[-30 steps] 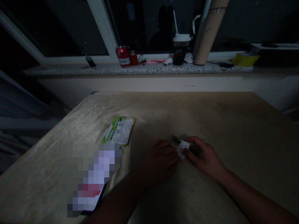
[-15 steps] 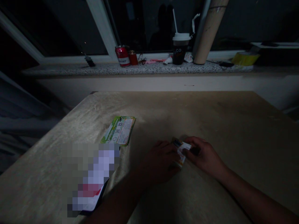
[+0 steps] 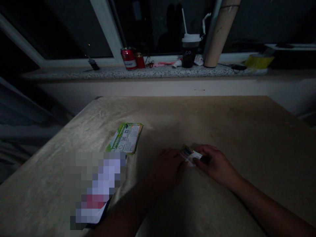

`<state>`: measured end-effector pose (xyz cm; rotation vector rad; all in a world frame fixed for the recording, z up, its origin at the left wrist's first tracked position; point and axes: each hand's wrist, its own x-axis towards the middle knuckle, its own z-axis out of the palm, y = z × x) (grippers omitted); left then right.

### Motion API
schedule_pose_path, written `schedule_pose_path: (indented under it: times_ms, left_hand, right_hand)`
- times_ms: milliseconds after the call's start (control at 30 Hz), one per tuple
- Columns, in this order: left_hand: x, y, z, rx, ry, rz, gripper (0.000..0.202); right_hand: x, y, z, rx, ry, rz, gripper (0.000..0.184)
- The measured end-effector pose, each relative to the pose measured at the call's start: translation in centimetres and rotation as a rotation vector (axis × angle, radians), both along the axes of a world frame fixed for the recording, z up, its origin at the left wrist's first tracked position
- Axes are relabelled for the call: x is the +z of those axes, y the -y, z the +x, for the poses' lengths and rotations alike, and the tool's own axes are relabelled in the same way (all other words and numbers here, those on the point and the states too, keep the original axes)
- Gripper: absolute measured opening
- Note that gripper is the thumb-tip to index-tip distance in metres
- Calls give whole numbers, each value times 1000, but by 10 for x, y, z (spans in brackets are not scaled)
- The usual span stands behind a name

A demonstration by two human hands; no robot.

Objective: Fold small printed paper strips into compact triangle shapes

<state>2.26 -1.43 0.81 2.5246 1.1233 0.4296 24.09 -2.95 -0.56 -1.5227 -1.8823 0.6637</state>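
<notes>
A small printed piece of paper or card (image 3: 189, 153), white with dark, green and orange print, is between my hands just above the table or on it. My right hand (image 3: 216, 164) pinches its right edge between thumb and fingers. My left hand (image 3: 168, 168) is at its left edge, with thumb and forefinger closed on it; the other fingers are dim and partly hidden. To the left, a green and white printed leaflet (image 3: 125, 138) lies flat. Nearer to me is a phone-like flat object with a bright screen (image 3: 102, 184), mostly blurred out by pixels, close to my left forearm.
The table (image 3: 222, 125) has a pale beige cover. Behind it, a speckled sill (image 3: 158, 73) bears a red can (image 3: 128, 59), a small red jar (image 3: 140, 61), a dark cup with white lid (image 3: 189, 52), a cardboard tube (image 3: 221, 36) and a yellow tape roll (image 3: 259, 61).
My left hand has drawn back slightly to the left, and the small paper's lower part no longer shows, so it looks shorter, perhaps folded. My right hand stays almost still.
</notes>
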Motion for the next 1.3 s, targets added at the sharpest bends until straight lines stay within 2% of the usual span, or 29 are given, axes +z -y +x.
schedule_pose_path:
  times_ms: [300, 933, 1133, 1300]
  left_hand:
    - [-4, 4, 13, 175, -107, 12, 27]
    - [0, -2, 17, 183, -175, 24, 28]
    - [1, -2, 7, 175, -59, -77, 27]
    - [-6, 0, 1, 148, -35, -24, 22]
  right_hand:
    - [2, -1, -1, 41, 26, 14, 6]
    - [-3, 0, -3, 48, 121, 77, 3]
    - [-1, 0, -4, 66, 145, 92, 4]
    - [-3, 0, -3, 87, 138, 106, 3]
